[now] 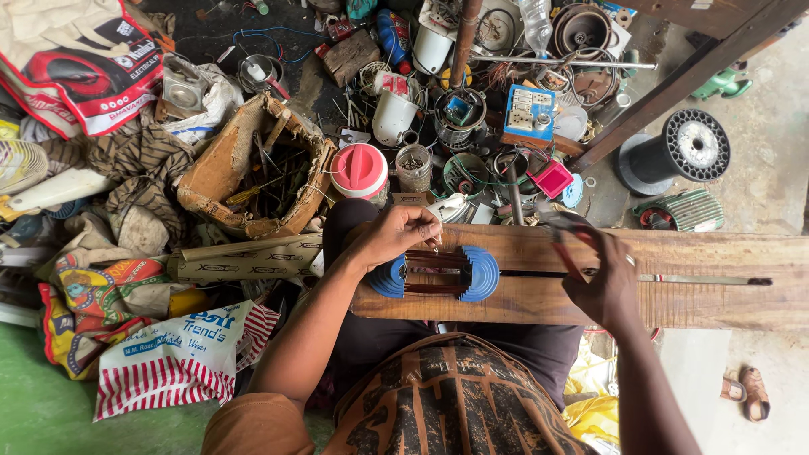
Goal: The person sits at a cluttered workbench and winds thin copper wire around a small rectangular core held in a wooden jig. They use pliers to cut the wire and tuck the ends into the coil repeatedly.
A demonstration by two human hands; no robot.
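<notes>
A blue stepped coil former [438, 274] wound with dark copper wire lies on a wooden plank [708, 295] across my lap. My left hand [394, 235] rests on its upper left edge, fingers pinched at the wire near the top. My right hand [600, 278] sits to the right of the former on the plank and grips red-handled pliers [566, 251]. A thin metal rod [699, 280] runs from the former along the plank to the right.
Beyond the plank the floor is crowded: a torn cardboard box of tools [253, 168], a pink-lidded jar [359, 171], a black wire spool [683, 150], a blue switch box [529, 114], printed bags [177, 362] at left, sandals [746, 392] at lower right.
</notes>
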